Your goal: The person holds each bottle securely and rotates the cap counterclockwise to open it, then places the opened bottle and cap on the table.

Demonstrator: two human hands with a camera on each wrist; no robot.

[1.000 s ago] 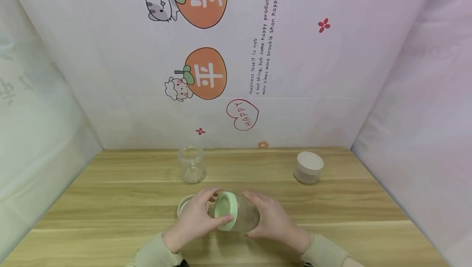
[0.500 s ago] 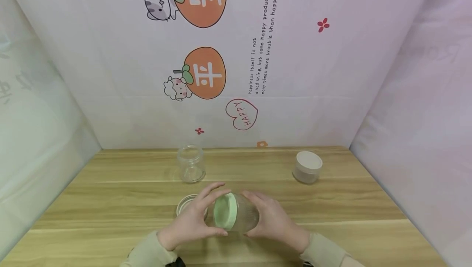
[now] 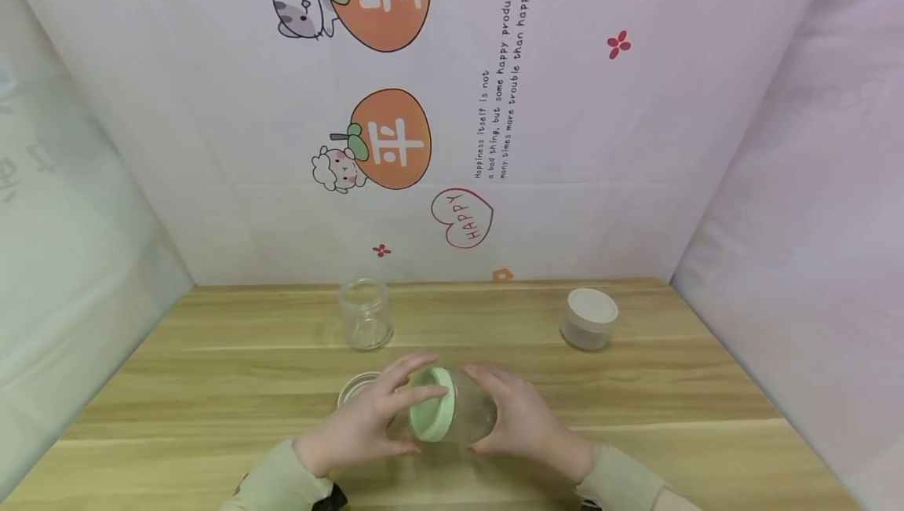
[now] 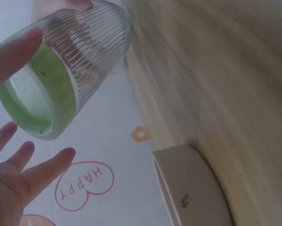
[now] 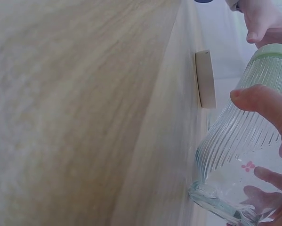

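Note:
A ribbed clear glass jar (image 3: 475, 410) with a mint green lid (image 3: 432, 405) lies tilted on its side in the air, lid toward the left. My right hand (image 3: 519, 417) grips the jar's body near its base, thumb on one side and fingers on the other, as the right wrist view (image 5: 268, 106) also shows. Spread around the lid, the fingers of my left hand (image 3: 360, 425) are mostly apart from it; one finger overlaps the lid's rim. Below the left hand, a beige round lid (image 4: 192, 188) rests on the table, partly hidden in the head view.
An uncovered clear jar (image 3: 366, 316) stands at the back left of the wooden table (image 3: 247, 362). At the back right is a short jar with a white lid (image 3: 592, 307). A printed cloth (image 3: 565, 205) hangs behind, with plain white cloth at both sides.
My left hand has let go of the green lid, its thumb moving away to the left, and one finger now reaches over the rim. The right hand and the jar stay nearly still.

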